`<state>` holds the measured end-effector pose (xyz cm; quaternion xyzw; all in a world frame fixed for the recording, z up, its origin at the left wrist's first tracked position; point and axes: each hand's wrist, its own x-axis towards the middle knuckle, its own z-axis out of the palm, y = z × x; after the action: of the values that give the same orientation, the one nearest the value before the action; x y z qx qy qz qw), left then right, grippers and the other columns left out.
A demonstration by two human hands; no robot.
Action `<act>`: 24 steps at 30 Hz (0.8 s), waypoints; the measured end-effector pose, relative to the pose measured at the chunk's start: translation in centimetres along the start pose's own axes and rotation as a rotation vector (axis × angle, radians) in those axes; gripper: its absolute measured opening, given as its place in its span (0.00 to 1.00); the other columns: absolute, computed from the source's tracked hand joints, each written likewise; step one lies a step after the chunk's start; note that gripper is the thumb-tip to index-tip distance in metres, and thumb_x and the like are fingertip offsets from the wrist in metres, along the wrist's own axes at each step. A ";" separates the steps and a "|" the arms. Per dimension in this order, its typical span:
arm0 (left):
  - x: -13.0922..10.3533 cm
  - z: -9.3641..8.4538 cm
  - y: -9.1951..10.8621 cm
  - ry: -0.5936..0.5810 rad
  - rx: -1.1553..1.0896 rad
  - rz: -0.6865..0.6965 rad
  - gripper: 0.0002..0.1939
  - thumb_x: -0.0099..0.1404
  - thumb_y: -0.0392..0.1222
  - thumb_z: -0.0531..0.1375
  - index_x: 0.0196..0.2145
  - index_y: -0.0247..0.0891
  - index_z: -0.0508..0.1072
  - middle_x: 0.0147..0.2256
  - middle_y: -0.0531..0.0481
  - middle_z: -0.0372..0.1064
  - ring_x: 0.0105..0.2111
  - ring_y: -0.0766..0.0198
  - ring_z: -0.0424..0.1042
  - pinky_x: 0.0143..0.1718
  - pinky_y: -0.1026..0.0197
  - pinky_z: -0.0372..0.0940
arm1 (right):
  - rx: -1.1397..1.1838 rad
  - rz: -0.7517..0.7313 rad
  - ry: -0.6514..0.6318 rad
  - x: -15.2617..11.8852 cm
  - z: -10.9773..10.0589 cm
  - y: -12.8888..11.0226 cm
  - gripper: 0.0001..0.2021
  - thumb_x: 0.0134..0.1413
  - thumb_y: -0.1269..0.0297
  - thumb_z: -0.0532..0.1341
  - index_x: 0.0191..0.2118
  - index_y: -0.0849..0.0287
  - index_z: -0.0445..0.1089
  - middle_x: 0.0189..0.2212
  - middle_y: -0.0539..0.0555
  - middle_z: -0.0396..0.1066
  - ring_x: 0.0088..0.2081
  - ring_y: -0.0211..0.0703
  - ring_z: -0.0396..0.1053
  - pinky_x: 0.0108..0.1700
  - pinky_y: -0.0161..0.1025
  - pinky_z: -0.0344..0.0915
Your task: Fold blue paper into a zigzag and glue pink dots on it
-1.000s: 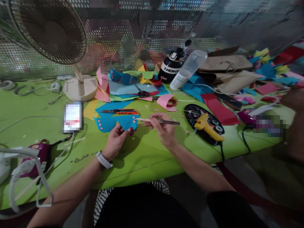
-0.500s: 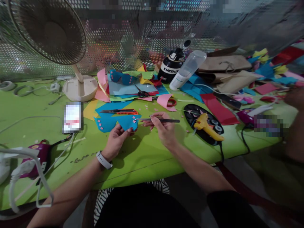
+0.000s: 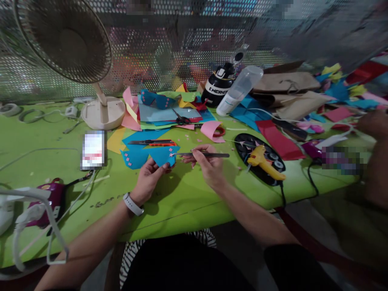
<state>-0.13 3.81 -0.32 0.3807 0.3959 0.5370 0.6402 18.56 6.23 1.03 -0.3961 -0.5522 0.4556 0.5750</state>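
My left hand (image 3: 148, 176), with a pale watch band on its wrist, pinches the lower right part of a blue paper cutout (image 3: 160, 155) shaped like a pair of glasses. Small pink paper diamonds (image 3: 126, 155) dot its left end, and more lie at its right end. In my right hand (image 3: 210, 166) is a pair of dark tweezers (image 3: 216, 155), held level like a pen. Their tips touch or almost touch the right end of the cutout, by the pink bits. Just behind the cutout lies an orange utility knife (image 3: 163, 142).
On the right, a yellow glue gun (image 3: 259, 158) rests on a black tray (image 3: 239, 141). Scissors (image 3: 182, 119), coloured paper and a similar blue cutout (image 3: 157, 101) lie behind. A fan (image 3: 103, 113), phone (image 3: 93, 149) and purple power strip (image 3: 50, 202) stand left. Another person's arm (image 3: 376, 161) is far right.
The tweezer tips have dropped very slightly at the right end of the cutout. Both hands keep their hold and place, while the whole view shifts a little.
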 end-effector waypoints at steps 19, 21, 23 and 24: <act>0.7 -0.6 -0.5 0.110 -0.043 0.056 0.17 0.55 0.45 0.69 0.41 0.39 0.74 0.42 0.48 0.76 0.43 0.60 0.76 0.44 0.59 0.69 | -0.554 -0.367 -0.185 -0.8 -3.4 -1.7 0.07 0.60 0.62 0.61 0.42 0.54 0.74 0.39 0.53 0.79 0.41 0.44 0.77 0.41 0.42 0.75; 0.8 -0.7 -0.5 0.120 -0.047 0.067 0.16 0.56 0.45 0.69 0.42 0.40 0.74 0.43 0.49 0.76 0.43 0.61 0.75 0.44 0.60 0.69 | -0.741 -0.463 -0.340 -1.7 -4.6 -1.1 0.09 0.61 0.66 0.59 0.45 0.54 0.75 0.43 0.53 0.78 0.45 0.44 0.76 0.47 0.43 0.74; 0.8 -0.7 -0.5 0.110 -0.042 0.068 0.15 0.56 0.45 0.69 0.41 0.40 0.74 0.43 0.49 0.76 0.43 0.61 0.75 0.43 0.60 0.70 | -0.894 -0.508 -0.489 -2.7 -5.5 0.0 0.13 0.62 0.70 0.56 0.47 0.54 0.74 0.48 0.54 0.76 0.48 0.44 0.75 0.48 0.44 0.73; 0.8 -0.7 -0.5 0.107 -0.039 0.067 0.15 0.56 0.45 0.69 0.41 0.40 0.74 0.43 0.49 0.76 0.43 0.61 0.75 0.43 0.60 0.70 | -0.962 -0.515 -0.550 -3.2 -5.8 0.5 0.15 0.61 0.73 0.55 0.49 0.54 0.74 0.50 0.54 0.74 0.49 0.44 0.74 0.48 0.44 0.73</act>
<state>-0.46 4.62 -1.16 0.3520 0.4059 0.5853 0.6073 24.40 3.60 -0.71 -0.3330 -0.9022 0.0870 0.2598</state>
